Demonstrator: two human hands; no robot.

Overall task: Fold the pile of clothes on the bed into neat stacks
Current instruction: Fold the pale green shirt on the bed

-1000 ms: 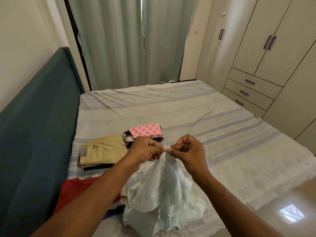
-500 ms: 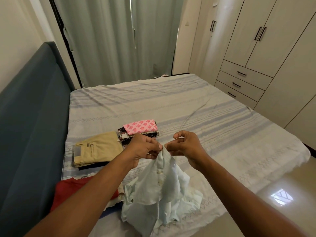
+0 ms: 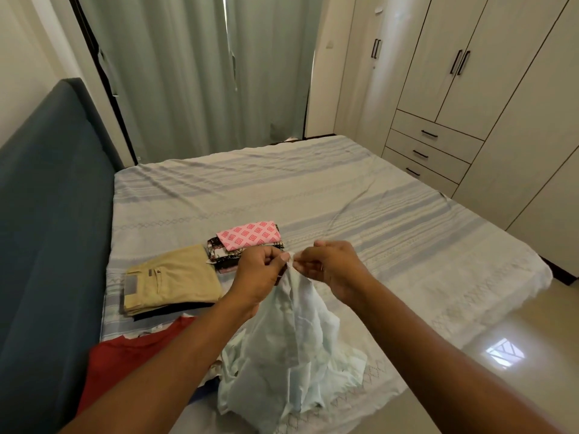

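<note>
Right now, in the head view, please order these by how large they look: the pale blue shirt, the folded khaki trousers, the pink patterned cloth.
1. pale blue shirt: largest, though it hangs unfolded and nearest the camera.
2. folded khaki trousers.
3. pink patterned cloth: smallest; it lies farthest, so its true size is unsure.

Soft daylight through curtains (image 3: 188, 73), window glare on floor (image 3: 504, 355), wide-angle edge bending

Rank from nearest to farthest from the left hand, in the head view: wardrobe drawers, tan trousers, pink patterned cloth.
1. Pink patterned cloth, just beyond the left hand.
2. Tan trousers, to its left.
3. Wardrobe drawers, far off on the right.
</note>
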